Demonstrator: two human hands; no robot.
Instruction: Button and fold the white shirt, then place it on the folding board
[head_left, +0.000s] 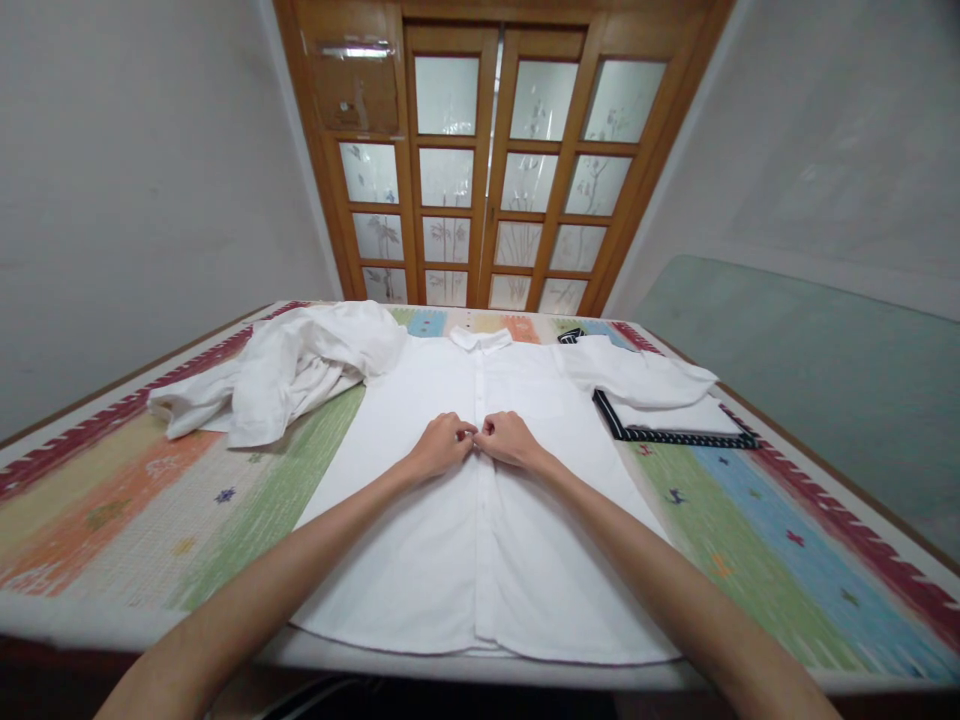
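A white short-sleeved button-up shirt (420,560) lies face up with its collar at the far side and its hem along the near table edge. My left hand (444,442) and my right hand (507,438) meet over its front placket, around mid-chest. The fingers of both are pinched together on the placket, close to touching each other. Any button between the fingertips is hidden. Below my hands the placket runs straight down to the hem.
A crumpled white garment (277,365) lies at the left, touching the shirt's sleeve. At the right, folded white cloth with black patterned trim (675,430) rests partly under the other sleeve. A striped, colourful cover (255,500) lies on the table. Wooden glass-paned doors (487,170) stand behind.
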